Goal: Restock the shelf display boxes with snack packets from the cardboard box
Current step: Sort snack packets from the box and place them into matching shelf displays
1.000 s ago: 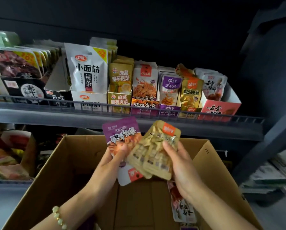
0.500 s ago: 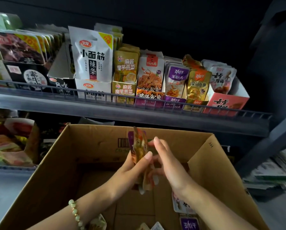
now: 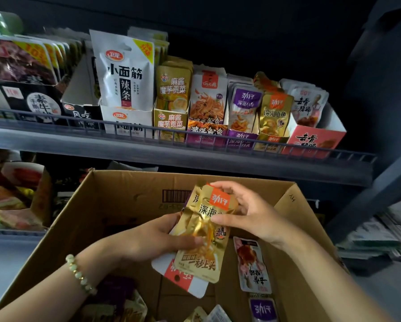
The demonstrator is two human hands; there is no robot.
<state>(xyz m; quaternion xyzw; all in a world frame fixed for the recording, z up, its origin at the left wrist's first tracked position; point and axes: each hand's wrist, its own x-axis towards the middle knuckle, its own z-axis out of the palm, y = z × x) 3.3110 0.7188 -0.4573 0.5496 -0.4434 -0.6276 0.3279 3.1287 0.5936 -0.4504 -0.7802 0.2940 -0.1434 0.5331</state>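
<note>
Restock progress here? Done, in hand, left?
Done: most shelf display boxes show packets. In hand: left hand and right hand hold gold packets over the cardboard box, likely bound for the gold display box. Left: loose packets lie on its floor; the black display box looks empty.

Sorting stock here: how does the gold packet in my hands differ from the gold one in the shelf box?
The held gold packet lies tilted between left hand and right hand; the shelf gold packet stands upright in its display box. The held one's bottom edge shows; the shelf one's sits hidden in the box. Both have gold foil and orange top labels.
</note>
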